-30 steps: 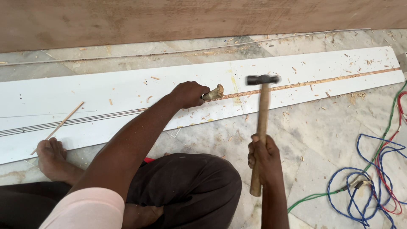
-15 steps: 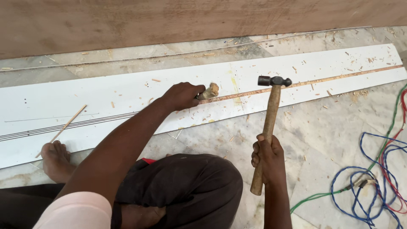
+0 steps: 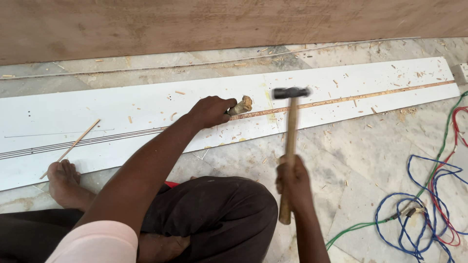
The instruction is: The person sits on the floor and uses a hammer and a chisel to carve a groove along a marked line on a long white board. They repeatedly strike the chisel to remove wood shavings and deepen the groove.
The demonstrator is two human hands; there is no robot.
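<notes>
**Chisel on the groove, hammer raised**

Left hand (image 3: 210, 111) clenched around a chisel with a battered pale wooden handle (image 3: 241, 105), handle end sticking out toward the right, blade hidden under the fist. Set on the brown routed groove (image 3: 341, 100) running along a long white laminated board (image 3: 122, 109) flat on the marble floor (image 3: 360, 156). Right hand (image 3: 293, 182) gripping the lower part of a wooden-handled hammer with a dark steel head (image 3: 291, 92), shaft near upright, head blurred, hovering just right of the chisel handle, apart from it. Thin wooden stick (image 3: 70, 147) lying across the board's left part. Bare foot (image 3: 63, 182) at the board's near edge. Tangle of blue, red and green wires (image 3: 429, 209) on the floor at right. Plywood sheet (image 3: 219, 22) beyond.
</notes>
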